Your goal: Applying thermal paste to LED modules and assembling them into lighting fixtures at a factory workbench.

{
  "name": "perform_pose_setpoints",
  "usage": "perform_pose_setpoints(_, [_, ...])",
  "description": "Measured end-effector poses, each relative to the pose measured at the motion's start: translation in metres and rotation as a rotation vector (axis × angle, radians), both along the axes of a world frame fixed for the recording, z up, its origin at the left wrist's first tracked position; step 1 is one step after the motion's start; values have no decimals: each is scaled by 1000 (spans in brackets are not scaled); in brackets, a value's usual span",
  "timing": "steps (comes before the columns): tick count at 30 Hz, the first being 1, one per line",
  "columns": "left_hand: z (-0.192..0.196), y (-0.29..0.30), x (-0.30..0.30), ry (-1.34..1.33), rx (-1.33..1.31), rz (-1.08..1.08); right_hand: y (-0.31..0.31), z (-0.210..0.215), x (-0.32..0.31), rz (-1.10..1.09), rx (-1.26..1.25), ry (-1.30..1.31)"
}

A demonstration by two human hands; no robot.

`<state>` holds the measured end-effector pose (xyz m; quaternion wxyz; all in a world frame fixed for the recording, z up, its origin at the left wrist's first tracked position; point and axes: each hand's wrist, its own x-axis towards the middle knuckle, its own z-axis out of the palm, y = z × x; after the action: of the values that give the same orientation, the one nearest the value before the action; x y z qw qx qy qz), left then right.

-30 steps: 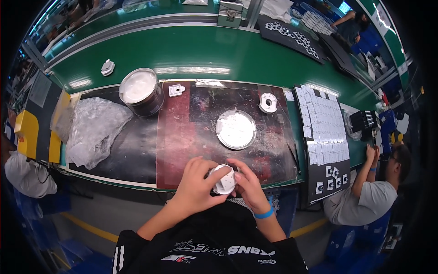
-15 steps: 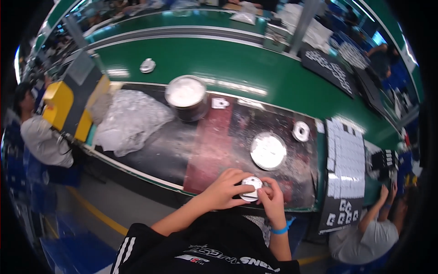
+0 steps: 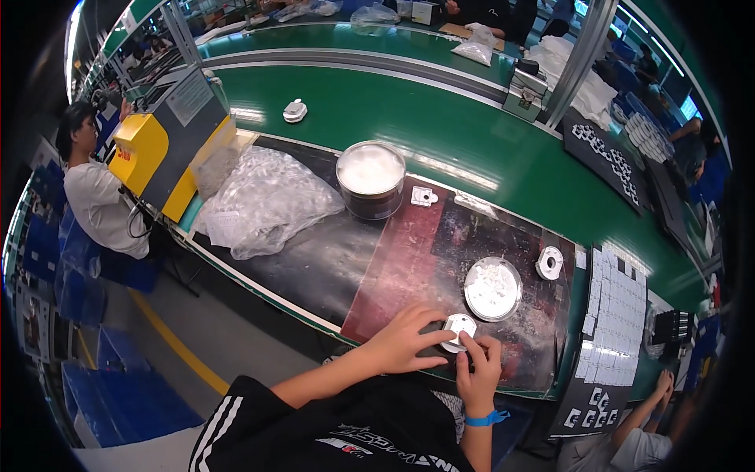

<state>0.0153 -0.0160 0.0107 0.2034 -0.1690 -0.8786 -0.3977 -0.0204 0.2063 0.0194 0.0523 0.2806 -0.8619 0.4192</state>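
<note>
At the table's near edge, a white round plastic part (image 3: 459, 324) with a dark spot on its face lies between my two hands. My left hand (image 3: 407, 340) grips it from the left, thumb below and fingers along the upper side. From the lower right, my right hand (image 3: 480, 368) closes on it, its index fingertip on the face and the other fingers curled; anything small in that pinch is hidden. Just beyond sits a shallow round dish (image 3: 492, 289) of small white pieces. Another white round part (image 3: 549, 263) lies to its right, and a flat white piece (image 3: 424, 197) farther back.
A clear tub (image 3: 371, 181) with white contents stands beside a plastic bag (image 3: 271, 200). A yellow-grey machine (image 3: 169, 145) is at left. Beyond runs a green conveyor (image 3: 259, 86) carrying a white part (image 3: 295, 111). At right lies a board (image 3: 604, 330) of white pieces; co-workers sit on both sides.
The view has shifted, so the table things appear lower and farther right. My hands stay at the white round part; my right index finger now rests on its face.
</note>
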Motion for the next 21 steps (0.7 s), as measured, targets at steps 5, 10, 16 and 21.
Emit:
perform_pose_setpoints(5, [8,-87,2,-61,-41,528,1,-5,-3,-13,-39,-6])
perform_pose_setpoints(10, [3,-217,-27,57,-450,900,0,-3,-6,17,-61,-7])
perform_pose_setpoints(16, [-2,-242,-53,-208,-538,807,4,-5,-5,12,-62,2])
perform_pose_setpoints(21, [-10,-246,-51,-93,-417,793,4,-5,-3,1,-64,2])
